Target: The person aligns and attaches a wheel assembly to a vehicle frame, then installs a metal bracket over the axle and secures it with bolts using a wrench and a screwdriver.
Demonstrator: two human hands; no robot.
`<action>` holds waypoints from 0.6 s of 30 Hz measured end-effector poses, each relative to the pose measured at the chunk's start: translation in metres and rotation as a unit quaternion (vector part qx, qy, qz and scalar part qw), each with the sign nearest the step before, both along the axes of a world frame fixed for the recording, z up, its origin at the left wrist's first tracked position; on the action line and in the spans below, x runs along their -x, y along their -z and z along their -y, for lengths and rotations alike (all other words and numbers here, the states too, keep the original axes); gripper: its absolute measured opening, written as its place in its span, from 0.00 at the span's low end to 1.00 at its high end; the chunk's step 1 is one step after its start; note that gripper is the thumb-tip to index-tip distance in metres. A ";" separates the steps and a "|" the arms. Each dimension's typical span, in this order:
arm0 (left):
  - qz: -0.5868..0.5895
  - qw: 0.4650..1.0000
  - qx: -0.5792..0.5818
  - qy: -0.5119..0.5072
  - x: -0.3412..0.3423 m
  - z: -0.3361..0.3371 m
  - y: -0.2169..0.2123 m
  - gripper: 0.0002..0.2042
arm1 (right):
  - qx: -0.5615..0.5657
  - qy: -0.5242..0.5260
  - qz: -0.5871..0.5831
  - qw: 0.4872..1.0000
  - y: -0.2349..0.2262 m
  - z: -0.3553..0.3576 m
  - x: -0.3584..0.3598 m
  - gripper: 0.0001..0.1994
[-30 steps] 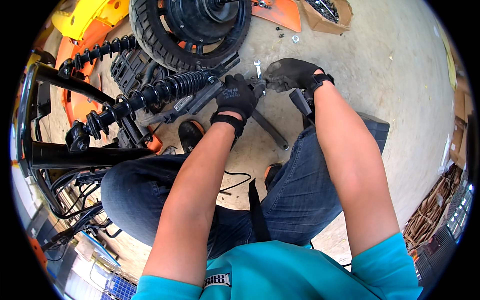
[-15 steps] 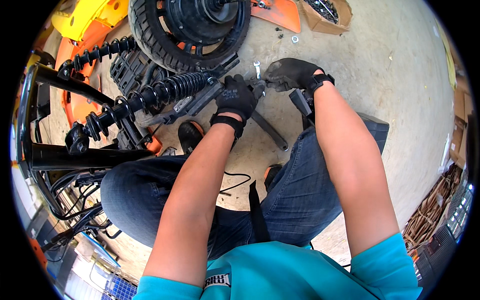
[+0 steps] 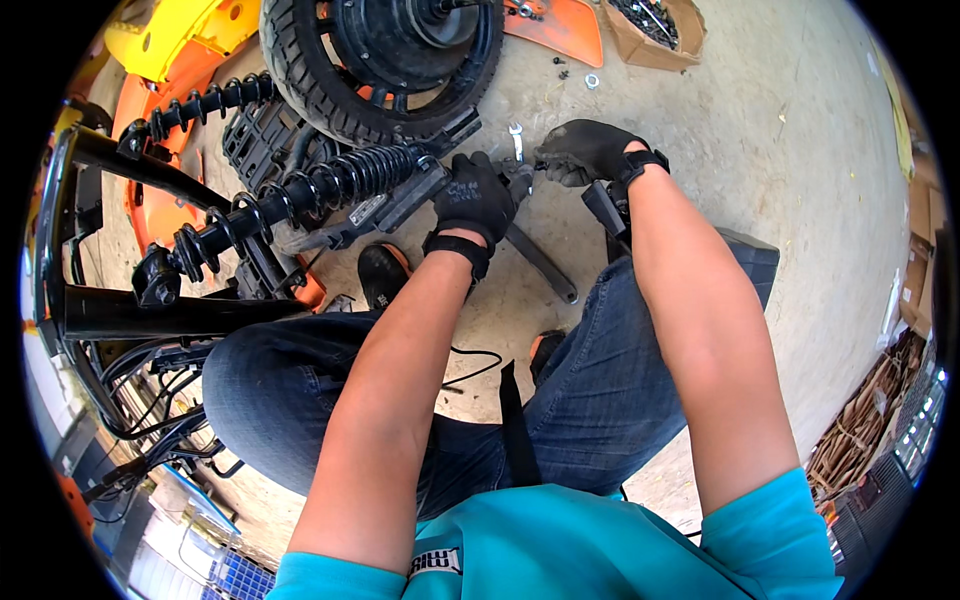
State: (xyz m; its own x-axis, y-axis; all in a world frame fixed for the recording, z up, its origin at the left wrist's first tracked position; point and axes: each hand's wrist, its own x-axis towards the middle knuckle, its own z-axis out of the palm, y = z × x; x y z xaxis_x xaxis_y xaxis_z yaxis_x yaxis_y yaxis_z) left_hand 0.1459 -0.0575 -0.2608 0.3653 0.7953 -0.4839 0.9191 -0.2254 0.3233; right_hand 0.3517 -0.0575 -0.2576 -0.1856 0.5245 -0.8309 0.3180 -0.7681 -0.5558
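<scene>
Both my hands wear black gloves and are close together over the floor, in front of the wheel. My left hand [image 3: 477, 198] is closed, thumb and fingers pinched together toward the right hand. My right hand [image 3: 588, 153] is also closed, its fingertips nearly meeting the left ones. A small dark piece seems to lie between the fingertips, too small to make out. A shiny open-end wrench [image 3: 517, 143] shows just past the left fingertips; whether it is held or lies on the floor, I cannot tell. Below the hands lies a long dark metal bar [image 3: 541, 263] with a holed end.
A black frame [image 3: 140, 316] with a coil-spring shock absorber [image 3: 300, 198] stands at the left. Beyond it are a thick-treaded wheel [image 3: 385, 120] and yellow [image 3: 180, 40] and orange panels. A cardboard box [image 3: 655, 50] of hardware and a loose nut [image 3: 592, 81] are farther off.
</scene>
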 end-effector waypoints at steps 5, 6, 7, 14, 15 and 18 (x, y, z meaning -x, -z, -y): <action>0.010 1.000 0.025 -0.011 -0.001 -0.001 0.001 0.34 | 0.061 -0.017 0.023 0.998 0.000 -0.001 0.003 0.23; 0.006 1.000 0.020 -0.009 -0.001 -0.001 0.001 0.34 | 0.053 -0.038 0.001 0.998 0.003 -0.003 0.005 0.22; 0.004 1.000 0.018 -0.011 -0.001 -0.001 0.002 0.34 | 0.019 -0.079 0.020 0.996 0.005 -0.003 0.002 0.17; 0.014 1.000 0.006 -0.023 0.000 -0.001 0.006 0.34 | 0.032 0.115 -0.108 0.987 0.006 0.006 -0.001 0.13; 0.015 1.000 0.005 -0.017 0.000 -0.001 0.006 0.34 | 0.025 0.099 -0.101 0.990 0.002 0.006 0.000 0.14; 0.020 1.000 0.010 -0.006 0.001 -0.001 0.006 0.32 | 0.042 0.055 -0.039 0.997 -0.008 0.002 0.003 0.18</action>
